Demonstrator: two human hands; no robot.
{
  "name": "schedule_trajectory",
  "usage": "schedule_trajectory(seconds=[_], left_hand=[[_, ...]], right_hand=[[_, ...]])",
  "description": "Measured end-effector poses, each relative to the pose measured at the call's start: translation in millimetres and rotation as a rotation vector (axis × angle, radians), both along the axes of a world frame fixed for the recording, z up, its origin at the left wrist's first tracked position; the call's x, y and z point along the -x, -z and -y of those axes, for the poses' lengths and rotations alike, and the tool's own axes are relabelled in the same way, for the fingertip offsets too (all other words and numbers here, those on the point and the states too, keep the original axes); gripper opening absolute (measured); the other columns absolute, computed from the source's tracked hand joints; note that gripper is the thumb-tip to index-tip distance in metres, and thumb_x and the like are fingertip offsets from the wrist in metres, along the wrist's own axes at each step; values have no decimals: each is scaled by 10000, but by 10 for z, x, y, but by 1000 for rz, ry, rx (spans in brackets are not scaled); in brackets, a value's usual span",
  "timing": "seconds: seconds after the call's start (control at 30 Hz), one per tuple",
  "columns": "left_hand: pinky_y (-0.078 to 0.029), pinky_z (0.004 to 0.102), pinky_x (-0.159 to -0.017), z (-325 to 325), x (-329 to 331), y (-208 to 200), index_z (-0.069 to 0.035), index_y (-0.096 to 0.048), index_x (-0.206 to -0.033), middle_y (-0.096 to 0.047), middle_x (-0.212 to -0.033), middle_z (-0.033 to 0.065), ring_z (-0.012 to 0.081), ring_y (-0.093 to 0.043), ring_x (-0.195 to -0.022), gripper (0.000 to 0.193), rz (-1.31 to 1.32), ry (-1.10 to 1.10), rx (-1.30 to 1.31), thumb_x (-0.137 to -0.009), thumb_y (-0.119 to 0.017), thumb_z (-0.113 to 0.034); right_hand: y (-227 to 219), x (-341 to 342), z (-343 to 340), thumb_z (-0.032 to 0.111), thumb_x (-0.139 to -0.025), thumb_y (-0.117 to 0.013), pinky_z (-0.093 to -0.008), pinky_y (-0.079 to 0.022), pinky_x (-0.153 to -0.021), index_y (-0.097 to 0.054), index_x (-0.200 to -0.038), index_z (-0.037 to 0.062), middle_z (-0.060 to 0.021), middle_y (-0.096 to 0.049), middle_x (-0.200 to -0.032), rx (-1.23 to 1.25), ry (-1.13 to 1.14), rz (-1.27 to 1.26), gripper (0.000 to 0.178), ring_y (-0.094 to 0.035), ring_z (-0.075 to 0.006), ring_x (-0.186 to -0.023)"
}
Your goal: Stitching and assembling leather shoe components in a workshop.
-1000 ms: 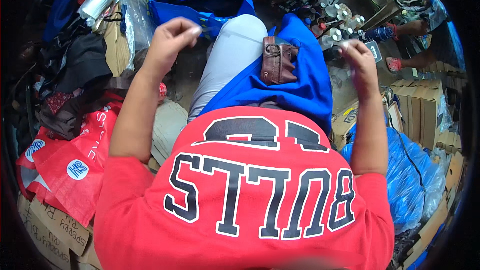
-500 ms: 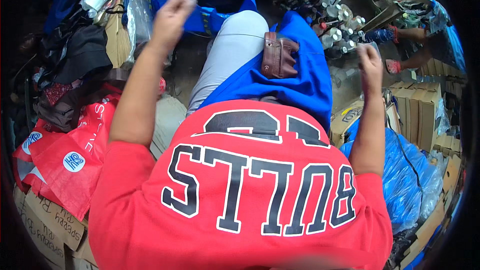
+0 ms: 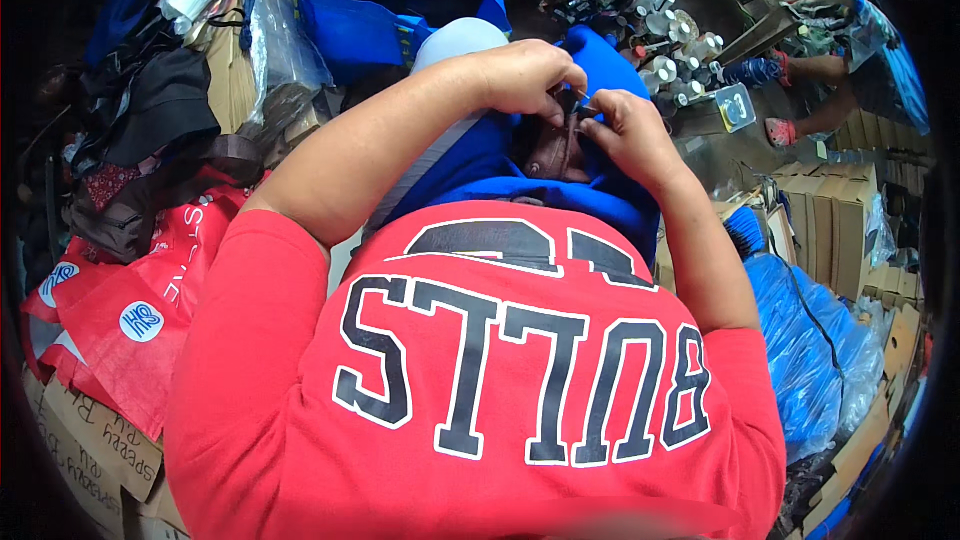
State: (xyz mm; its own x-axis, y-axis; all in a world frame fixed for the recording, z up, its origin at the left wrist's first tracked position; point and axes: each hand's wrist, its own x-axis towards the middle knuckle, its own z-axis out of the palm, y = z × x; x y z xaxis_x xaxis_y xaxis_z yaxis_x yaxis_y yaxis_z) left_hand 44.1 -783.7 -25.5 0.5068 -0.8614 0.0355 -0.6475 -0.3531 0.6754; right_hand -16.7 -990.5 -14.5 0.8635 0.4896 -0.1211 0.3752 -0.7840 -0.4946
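Note:
A small brown leather pouch [image 3: 560, 148] lies on a blue cloth [image 3: 500, 170] spread over my lap. My left hand [image 3: 525, 75] is closed over the pouch's top edge, fingers pinching it. My right hand [image 3: 630, 130] grips the pouch's right side, fingertips meeting the left hand's. Something thin shows between the fingertips; I cannot tell what it is. My red shirt with large dark letters fills the lower view. My grey-trousered knee [image 3: 455, 40] shows just beyond my left forearm.
A blue bag [image 3: 370, 0] lies ahead. Dark clothes and bags [image 3: 150, 130] pile at the left above red bags [image 3: 120, 310]. Small bottles and jars [image 3: 680, 40] crowd the upper right. Cardboard boxes [image 3: 830, 220] and blue plastic [image 3: 800, 350] stand at the right. Another person's arm [image 3: 820, 70] is far right.
Both hands were raised and apart, left and right of my lap. They have come down and together onto the brown pouch, and now grip it.

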Motion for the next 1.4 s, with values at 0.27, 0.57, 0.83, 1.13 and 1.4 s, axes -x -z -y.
schedule_trajectory(seconds=[0.27, 0.57, 0.83, 1.13, 1.4], left_hand=[[-449, 313, -832, -118, -229, 114, -106, -668, -1097, -612, -980, 60, 187, -581, -927, 430, -483, -69, 98, -693, -781, -200], [-440, 293, -824, -147, -214, 37, -129, -679, -1102, -624, -931, 41, 160, -580, -885, 420, -524, -103, 54, -707, -771, -239], [-438, 287, -820, -150, -222, 95, -113, -677, -1103, -607, -928, 29, 148, -570, -889, 390, -538, -95, 84, -730, -762, -188], [-438, 298, -826, -149, -213, 126, -112, -675, -1100, -590, -947, 42, 168, -562, -909, 412, -537, -114, 90, -705, -774, -173], [-442, 300, -794, -143, -188, 196, -102, -680, -1067, -580, -891, 51, 177, -563, -878, 399, -461, -121, 156, -686, -780, -166]], right_hand=[[-159, 192, 197, 76, -820, -644, -297, -453, -720, -674, -1082, 121, -97, -571, -838, -323, 212, 18, 267, -563, -190, -760], [-54, 99, 77, 113, -733, -721, -311, -483, -612, -726, -851, 92, -88, -591, -709, -321, 206, 112, 119, -607, -216, -657], [-130, 27, 14, 127, -746, -727, -304, -473, -606, -728, -872, 103, -76, -568, -705, -276, 172, 61, 128, -587, -201, -646], [87, -260, 140, 106, -759, -727, -261, -443, -667, -733, -883, 97, -11, -556, -746, -497, 35, -197, 124, -533, -122, -716], [192, -216, 21, 86, -755, -743, -237, -450, -714, -726, -881, 65, -18, -619, -830, -555, 157, -372, 129, -549, -96, -782]])
